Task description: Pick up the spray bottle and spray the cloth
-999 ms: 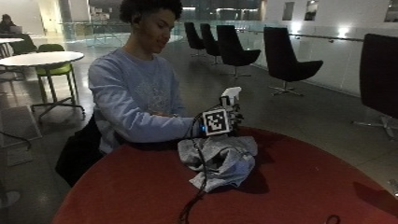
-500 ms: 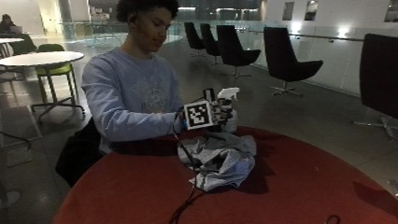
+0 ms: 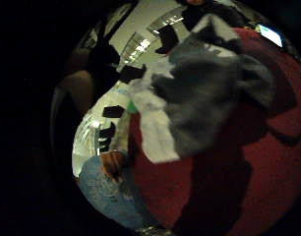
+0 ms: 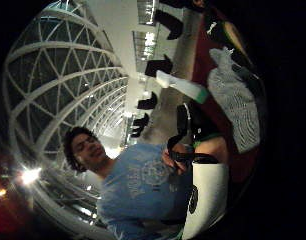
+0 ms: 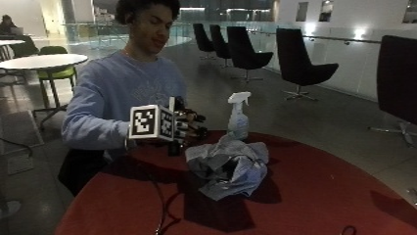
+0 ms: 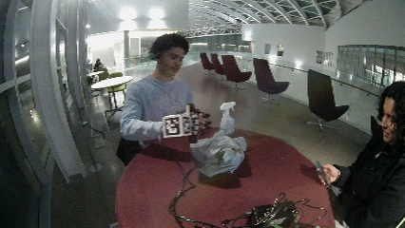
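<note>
Here we see the black-gloved right hand (image 5: 186, 128) raised empty with fingers relaxed, near the white-headed clear plastic spray bottle (image 5: 238, 116) standing upright behind the crumpled grey cloth (image 5: 228, 165) on the round red worktop (image 5: 326, 196), where a sideways reach could topple it.

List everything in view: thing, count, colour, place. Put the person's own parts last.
spray bottle: one, white head, pale body, upright on the table behind the cloth, apart from the hand
cloth: one, grey, crumpled heap on the table
table: one, round, red top
chairs: several, black, along the far wall
gloved right hand: one, black glove, above the table edge beside the cloth, holding nothing
</note>
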